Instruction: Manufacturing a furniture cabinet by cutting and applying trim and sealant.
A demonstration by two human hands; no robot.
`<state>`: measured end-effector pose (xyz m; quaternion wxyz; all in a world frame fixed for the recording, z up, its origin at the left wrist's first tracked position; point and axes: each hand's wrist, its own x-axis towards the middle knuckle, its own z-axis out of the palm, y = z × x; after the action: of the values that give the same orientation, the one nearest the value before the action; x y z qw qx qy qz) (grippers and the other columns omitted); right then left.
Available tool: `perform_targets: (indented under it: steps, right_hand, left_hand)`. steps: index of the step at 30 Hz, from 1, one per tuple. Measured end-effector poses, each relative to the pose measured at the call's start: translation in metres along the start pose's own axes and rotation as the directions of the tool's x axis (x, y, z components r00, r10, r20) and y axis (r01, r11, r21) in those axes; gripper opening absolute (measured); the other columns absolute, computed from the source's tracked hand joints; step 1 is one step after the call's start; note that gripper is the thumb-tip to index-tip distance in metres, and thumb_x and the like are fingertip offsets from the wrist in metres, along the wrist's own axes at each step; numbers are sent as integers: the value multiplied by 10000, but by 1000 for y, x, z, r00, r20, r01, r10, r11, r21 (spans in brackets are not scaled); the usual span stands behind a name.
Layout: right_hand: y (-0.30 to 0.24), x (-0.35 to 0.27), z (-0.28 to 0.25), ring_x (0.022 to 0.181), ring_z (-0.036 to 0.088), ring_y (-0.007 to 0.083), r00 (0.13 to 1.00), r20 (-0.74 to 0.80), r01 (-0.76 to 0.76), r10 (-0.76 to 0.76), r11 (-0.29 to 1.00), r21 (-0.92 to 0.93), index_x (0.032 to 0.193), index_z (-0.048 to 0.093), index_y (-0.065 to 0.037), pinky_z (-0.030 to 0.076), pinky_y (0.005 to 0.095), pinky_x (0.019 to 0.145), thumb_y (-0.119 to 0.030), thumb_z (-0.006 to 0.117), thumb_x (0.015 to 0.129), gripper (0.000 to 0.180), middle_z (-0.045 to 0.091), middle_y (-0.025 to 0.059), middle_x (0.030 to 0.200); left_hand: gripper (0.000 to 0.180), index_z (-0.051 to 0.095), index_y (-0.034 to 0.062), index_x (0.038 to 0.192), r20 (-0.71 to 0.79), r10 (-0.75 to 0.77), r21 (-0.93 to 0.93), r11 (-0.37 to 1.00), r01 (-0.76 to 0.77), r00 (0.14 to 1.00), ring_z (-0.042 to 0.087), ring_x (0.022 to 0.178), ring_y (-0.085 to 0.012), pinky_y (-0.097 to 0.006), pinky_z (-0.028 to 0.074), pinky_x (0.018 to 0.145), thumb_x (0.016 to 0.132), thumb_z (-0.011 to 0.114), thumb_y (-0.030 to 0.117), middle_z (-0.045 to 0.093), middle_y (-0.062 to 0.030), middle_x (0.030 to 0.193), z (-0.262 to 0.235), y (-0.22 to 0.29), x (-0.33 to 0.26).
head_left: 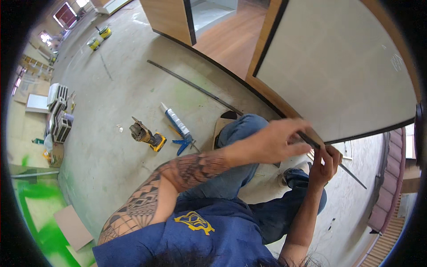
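Observation:
My right hand is closed around a thin black trim strip, close to the lower corner of the wood-framed panel. The strip runs out past my fingers toward the lower right. Slightly blurred, my left hand reaches across from the left with its thumb and fingers apart. They are spread around the near end of the dark piece beside my right hand; whether they touch it I cannot tell. Black edging lines the foot of the wooden cabinet beside my knees.
On the floor to the left lie a blue caulking gun with a white tube and a yellow-black power tool. A long dark strip lies along the cabinet. Yellow tubs and stacked cases stand farther off.

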<state>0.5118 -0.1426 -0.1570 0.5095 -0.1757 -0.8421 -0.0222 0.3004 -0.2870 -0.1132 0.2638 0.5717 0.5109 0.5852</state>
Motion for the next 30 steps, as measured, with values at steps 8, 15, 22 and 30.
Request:
perform_targets:
  steps: [8,15,22,30]
  right_hand:
    - [5,-19,-9,1096,603,290,996,-45,76,-81,992,-104,1118,726,-125,474,434,895,-152,886,837,324,662,117,1170]
    - [54,-34,-25,1126,561,313,566,-590,-635,576,761,133,1253,534,-3,449,446,981,-368,664,1038,444,523,145,1108]
    - [67,-31,-31,1209,600,376,415,300,-255,859,-207,945,1400,516,38,453,476,1168,-432,592,1064,582,612,243,1266]
    - [79,-42,-8,1284,629,313,537,295,-457,791,-22,889,1399,520,56,533,392,1129,-349,516,1114,496,616,267,1374]
  left_hand:
    - [229,723,-2,1077,-134,142,-49,987,-150,981,713,922,-297,-378,556,783,1031,666,216,716,-162,966,33,-25,5]
    - [168,696,-15,1094,-226,27,-124,991,-56,974,725,908,-154,-291,581,800,1054,646,140,715,-91,971,-30,-27,9]
    - [165,667,-11,1138,-87,-39,-213,977,20,995,705,982,-124,-278,580,876,1086,588,125,701,-50,1029,-110,-47,2]
    - [255,604,-4,1280,-120,-71,-314,949,30,990,690,1039,-157,-312,594,922,1082,605,156,662,-95,1168,-152,-77,-4]
